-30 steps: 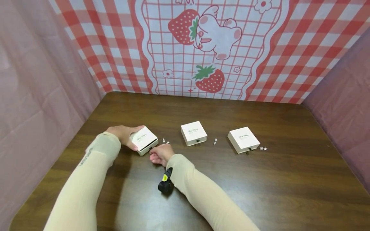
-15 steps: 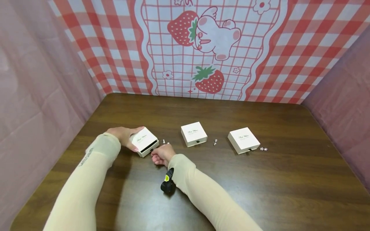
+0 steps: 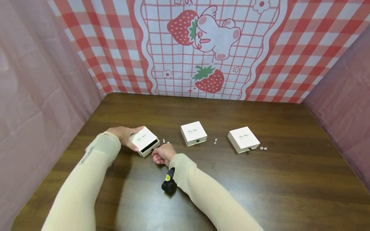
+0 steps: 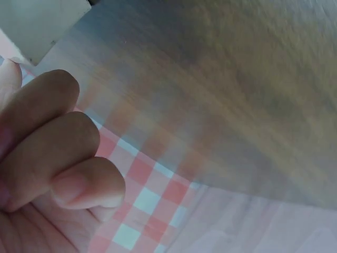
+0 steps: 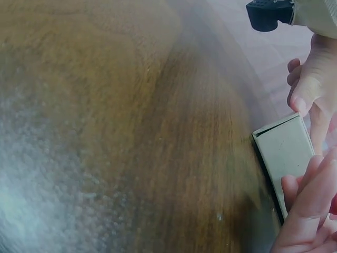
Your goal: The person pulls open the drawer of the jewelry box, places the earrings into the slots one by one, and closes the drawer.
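In the head view, my left hand (image 3: 122, 134) grips a white drawer-style gift box (image 3: 145, 137) at the table's left, thumb and fingers on opposite sides. Its drawer (image 3: 151, 148) is slid partway out, and a dark gap shows behind the front. My right hand (image 3: 164, 153) pinches at the dark pull tab, which its fingers mostly hide. Curled fingers of the left hand (image 4: 58, 142) appear under the box corner (image 4: 42, 26) in the left wrist view. In the right wrist view, the box front (image 5: 287, 150) lies between the right hand (image 5: 310, 213) and left hand (image 5: 313, 81).
A similar middle white box (image 3: 194, 133) and a right white box (image 3: 243, 139) sit closed on the brown table (image 3: 231, 192). Small shiny flower-like pieces lie beside each box: left pieces (image 3: 163, 140), middle pieces (image 3: 215, 141), right pieces (image 3: 263, 148). A checked cloth (image 3: 115, 48) hangs behind.
The drawer has come farther out of the left box, widening the dark gap. My right hand has shifted slightly to the right with the tab; my left hand has stayed in place.
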Demonstrator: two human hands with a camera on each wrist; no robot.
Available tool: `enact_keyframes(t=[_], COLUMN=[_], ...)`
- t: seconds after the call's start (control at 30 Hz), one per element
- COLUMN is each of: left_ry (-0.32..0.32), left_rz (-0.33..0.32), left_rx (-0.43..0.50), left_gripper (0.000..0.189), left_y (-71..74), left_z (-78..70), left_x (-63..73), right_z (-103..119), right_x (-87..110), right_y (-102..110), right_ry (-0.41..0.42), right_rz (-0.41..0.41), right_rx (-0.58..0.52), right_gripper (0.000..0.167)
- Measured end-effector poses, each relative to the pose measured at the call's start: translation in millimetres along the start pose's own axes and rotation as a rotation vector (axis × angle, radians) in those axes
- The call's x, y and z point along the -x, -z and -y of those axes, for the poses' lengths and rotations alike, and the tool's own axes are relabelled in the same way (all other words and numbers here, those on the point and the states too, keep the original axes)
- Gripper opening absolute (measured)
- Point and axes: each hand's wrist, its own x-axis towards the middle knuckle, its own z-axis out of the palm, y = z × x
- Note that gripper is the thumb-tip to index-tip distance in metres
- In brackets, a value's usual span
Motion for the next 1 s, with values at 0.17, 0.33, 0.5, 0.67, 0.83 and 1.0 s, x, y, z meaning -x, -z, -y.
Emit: enact_keyframes(t=[0.17, 0.33, 0.5, 0.67, 0.83, 1.0], left_ry=[0.016, 0.003, -0.012, -0.010, -0.013, 0.007], left_rz=[0.000, 0.001, -0.007, -0.009, -0.018, -0.023], left_rx=[-0.028, -0.016, -0.001, 0.016, 0.029, 0.040], left_gripper=[0.108, 0.108, 0.107, 0.107, 0.107, 0.108], left_y=[3.1, 2.3, 0.7, -0.1, -2.2, -4.3], left_z=[-2.9, -4.4, -3.8, -2.5, 0.0, 2.3], left_x=[-0.2, 0.5, 1.7, 2.2, 1.1, 1.8], right_z=[0, -2, -4, -6, -8, -11], right_x=[1.3, 2.8, 5.3, 7.2, 7.8, 8.9], right_y=[1, 2, 3, 5, 7, 10], right_ry=[0.010, 0.006, 0.011, 0.015, 0.023, 0.018], right_rz=[-0.011, -0.010, -0.007, 0.006, 0.020, 0.029], right_rx=[-0.001, 0.000, 0.005, 0.006, 0.018, 0.028], right_gripper=[0.026, 0.027, 0.027, 0.026, 0.026, 0.025])
